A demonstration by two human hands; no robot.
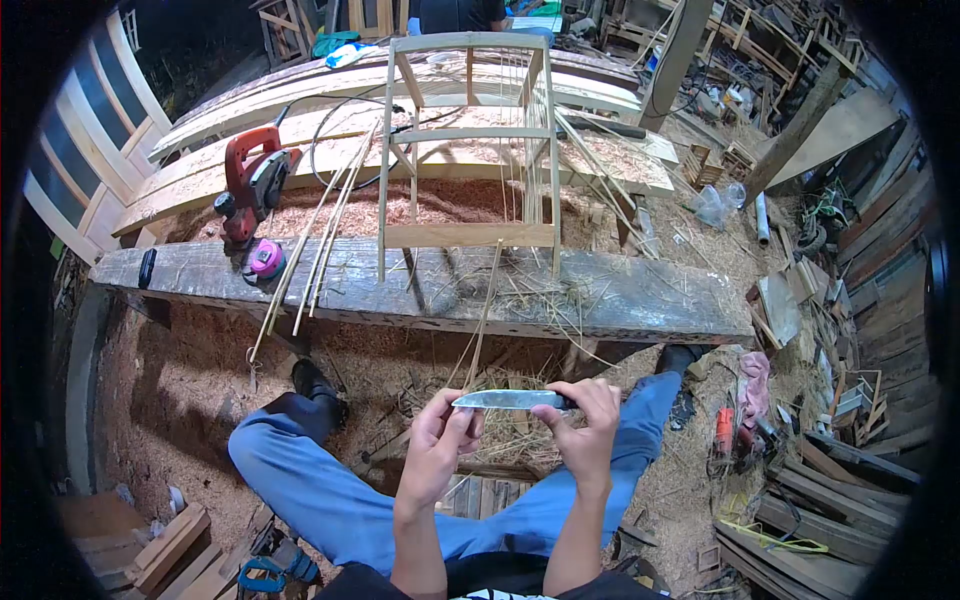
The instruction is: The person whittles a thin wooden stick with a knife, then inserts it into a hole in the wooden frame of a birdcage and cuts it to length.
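A knife blade (505, 399) lies level between my two hands, above my knees. My right hand (585, 425) grips its handle end. My left hand (440, 440) pinches a thin bamboo strip (483, 320) against the blade's left tip; the strip runs up toward the plank bench (650, 300). A light wooden frame (470, 150) with thin slats stands upright on that bench, straight ahead of me.
A red power planer (255, 180) and a pink tape measure (267, 260) sit at the bench's left, with several bamboo strips (320, 240) leaning beside them. Sawdust and shavings cover the ground. Scrap wood piles up at right. Another person sits behind the far planks.
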